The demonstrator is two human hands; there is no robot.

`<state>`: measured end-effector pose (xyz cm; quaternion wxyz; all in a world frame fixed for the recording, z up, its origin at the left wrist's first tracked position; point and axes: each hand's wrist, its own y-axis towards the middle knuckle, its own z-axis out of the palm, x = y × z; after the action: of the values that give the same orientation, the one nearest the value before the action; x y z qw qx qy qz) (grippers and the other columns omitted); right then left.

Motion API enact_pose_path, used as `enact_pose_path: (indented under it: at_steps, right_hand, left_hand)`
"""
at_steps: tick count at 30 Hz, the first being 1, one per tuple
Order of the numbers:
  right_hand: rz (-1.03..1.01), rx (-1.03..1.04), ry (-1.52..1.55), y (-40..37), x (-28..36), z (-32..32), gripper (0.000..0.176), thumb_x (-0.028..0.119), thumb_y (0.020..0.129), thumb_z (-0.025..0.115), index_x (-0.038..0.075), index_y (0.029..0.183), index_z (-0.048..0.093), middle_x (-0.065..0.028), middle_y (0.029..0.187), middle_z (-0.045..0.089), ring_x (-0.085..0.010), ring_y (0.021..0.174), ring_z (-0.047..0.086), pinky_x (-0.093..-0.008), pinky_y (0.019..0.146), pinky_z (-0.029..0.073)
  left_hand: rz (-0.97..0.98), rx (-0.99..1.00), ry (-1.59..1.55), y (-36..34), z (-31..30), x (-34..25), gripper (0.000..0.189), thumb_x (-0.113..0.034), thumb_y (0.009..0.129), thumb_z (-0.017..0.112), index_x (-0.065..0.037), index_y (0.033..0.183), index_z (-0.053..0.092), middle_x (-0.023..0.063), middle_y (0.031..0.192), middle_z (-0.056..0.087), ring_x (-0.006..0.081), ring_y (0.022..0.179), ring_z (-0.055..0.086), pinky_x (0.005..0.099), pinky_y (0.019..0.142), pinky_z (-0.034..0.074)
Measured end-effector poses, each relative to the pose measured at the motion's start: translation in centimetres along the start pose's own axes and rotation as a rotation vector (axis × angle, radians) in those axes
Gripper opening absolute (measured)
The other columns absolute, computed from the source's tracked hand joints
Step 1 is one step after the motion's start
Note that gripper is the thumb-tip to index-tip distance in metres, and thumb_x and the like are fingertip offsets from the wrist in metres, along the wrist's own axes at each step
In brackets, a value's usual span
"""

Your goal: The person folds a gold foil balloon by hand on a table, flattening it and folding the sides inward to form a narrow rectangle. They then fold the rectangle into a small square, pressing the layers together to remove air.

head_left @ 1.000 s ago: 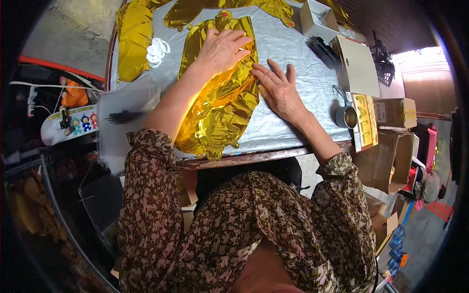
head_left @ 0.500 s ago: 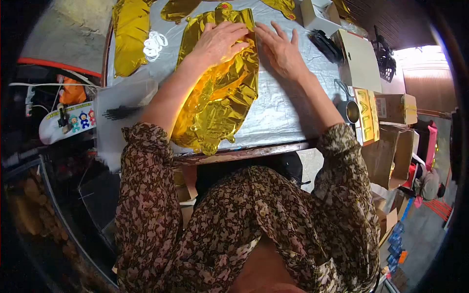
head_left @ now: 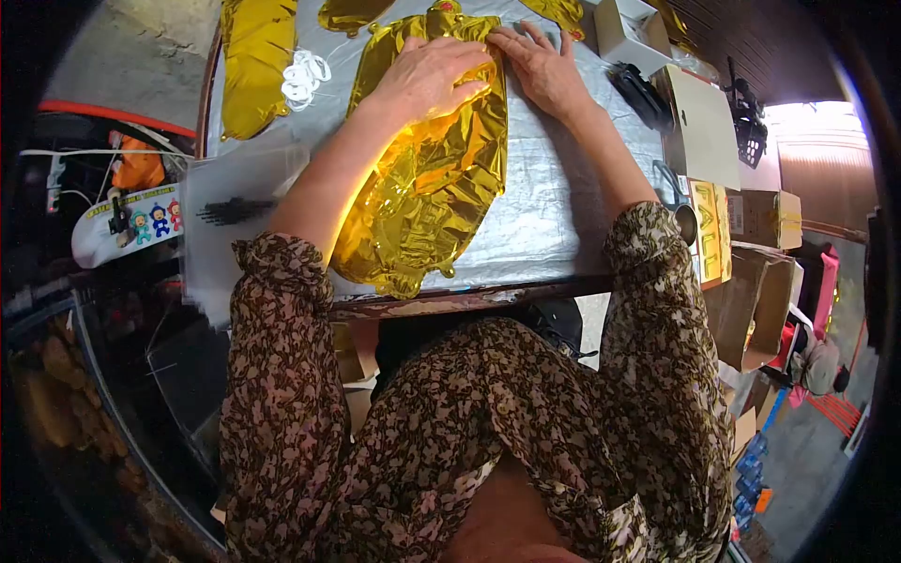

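Observation:
A shiny gold foil balloon (head_left: 422,211), flat and wrinkled, lies lengthwise on the silver-covered table (head_left: 554,225). My left hand (head_left: 436,80) rests palm down across its upper part, with the fingers extended toward the right edge and the thumb a little apart. At that right edge, my right hand (head_left: 542,73) touches the foil with its fingertips, its other fingers spread over the table. Neither hand appears to grip anything. A small red spot marks the balloon's far end, beyond my hands. The foil under my left palm is hidden.
More gold foil pieces (head_left: 255,70) lie at the far left and back. Beside them is a coil of white ribbon (head_left: 305,80). On the right stand a white open box (head_left: 631,33), a black object (head_left: 641,94), a metal cup (head_left: 686,225) and cardboard boxes (head_left: 751,305). Clear plastic bags (head_left: 235,178) overhang the left edge.
The view has shifted slightly, so the table and balloon appear a little further right. My right fingers have moved onto the balloon's right edge. My left hand stays on the foil.

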<state>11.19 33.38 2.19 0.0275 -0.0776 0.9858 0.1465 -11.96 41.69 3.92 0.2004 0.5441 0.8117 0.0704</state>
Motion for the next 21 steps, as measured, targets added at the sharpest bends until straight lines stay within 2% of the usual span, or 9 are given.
enact_pose_path:
  at_steps: [9,11,12,14,15,17,18,19,21]
  right_hand:
    - [0.021,-0.071,0.175,-0.5,-0.4,1.1,0.044,0.025,0.106,0.055,0.023,0.150,0.053,-0.0014,0.160,0.049,-0.0308,0.150,0.040,-0.0720,0.116,0.023]
    - [-0.188,-0.349,0.876,-1.4,-0.2,-0.3,0.073,0.042,0.091,0.078,0.016,0.154,0.051,-0.0268,0.157,0.047,-0.0352,0.145,0.047,-0.0703,0.113,0.032]
    - [-0.183,-0.345,0.881,-1.9,0.6,-1.6,0.073,0.042,0.091,0.078,0.016,0.154,0.051,-0.0268,0.157,0.047,-0.0352,0.145,0.047,-0.0703,0.113,0.032]
    - [0.155,0.014,0.556,-2.8,2.3,-4.0,0.067,0.040,0.091,0.078,0.016,0.150,0.055,-0.0201,0.151,0.056,-0.0352,0.139,0.054,-0.0632,0.109,0.041]
    - [0.162,0.017,0.559,-3.7,2.8,-3.2,0.067,0.040,0.091,0.078,0.016,0.150,0.055,-0.0201,0.151,0.056,-0.0352,0.139,0.054,-0.0632,0.109,0.041]
    - [-0.003,-0.133,0.363,-5.4,3.8,-0.9,0.044,0.029,0.108,0.054,0.019,0.151,0.052,-0.0050,0.159,0.050,-0.0323,0.151,0.040,-0.0694,0.118,0.022]
    - [0.012,-0.096,0.334,-5.9,4.4,-1.1,0.046,0.031,0.108,0.053,0.016,0.152,0.051,-0.0053,0.159,0.050,-0.0330,0.151,0.040,-0.0679,0.120,0.021]
    - [0.013,-0.097,0.334,-6.3,4.8,-1.5,0.046,0.031,0.108,0.053,0.016,0.152,0.051,-0.0053,0.159,0.050,-0.0330,0.151,0.040,-0.0679,0.120,0.021]
    - [-0.003,-0.125,0.350,-7.1,5.4,-2.1,0.046,0.032,0.108,0.053,0.016,0.151,0.051,-0.0048,0.160,0.049,-0.0333,0.151,0.040,-0.0682,0.120,0.021]
  left_hand:
    - [0.020,0.066,0.075,0.1,-0.6,0.1,0.046,-0.043,0.101,0.063,-0.018,0.140,0.065,0.0003,0.149,0.061,0.0223,0.136,0.054,0.0445,0.112,0.038]
    - [0.084,-0.029,0.090,0.1,-0.2,0.7,0.046,-0.043,0.101,0.063,-0.018,0.140,0.065,0.0005,0.148,0.061,0.0236,0.135,0.055,0.0451,0.110,0.042]
    - [0.082,-0.023,0.086,0.1,0.1,1.1,0.046,-0.043,0.101,0.063,-0.018,0.140,0.065,0.0005,0.148,0.061,0.0236,0.135,0.055,0.0451,0.110,0.042]
    - [0.133,-0.045,0.112,0.3,0.2,1.3,0.047,-0.044,0.100,0.064,-0.018,0.139,0.065,0.0018,0.147,0.062,0.0264,0.134,0.058,0.0459,0.107,0.048]
    - [0.025,0.101,-0.001,0.7,-1.2,0.2,0.049,-0.040,0.101,0.063,-0.013,0.142,0.064,0.0118,0.150,0.059,0.0312,0.138,0.052,0.0459,0.115,0.042]
    - [0.038,0.077,0.001,0.7,-1.0,0.2,0.049,-0.039,0.101,0.063,-0.013,0.142,0.064,0.0102,0.149,0.060,0.0309,0.137,0.053,0.0455,0.115,0.042]
    - [0.047,0.050,0.004,0.6,-1.3,0.0,0.048,-0.038,0.101,0.063,-0.013,0.141,0.064,0.0087,0.147,0.062,0.0307,0.136,0.054,0.0451,0.114,0.043]
    - [0.234,-0.147,-0.202,-0.2,-2.0,-0.1,0.047,-0.036,0.099,0.064,-0.012,0.140,0.065,0.0088,0.146,0.063,0.0315,0.134,0.056,0.0456,0.113,0.044]
    - [0.149,-0.051,-0.119,0.5,-2.0,-0.3,0.046,-0.035,0.099,0.064,-0.012,0.139,0.065,0.0092,0.146,0.063,0.0320,0.134,0.056,0.0460,0.112,0.045]
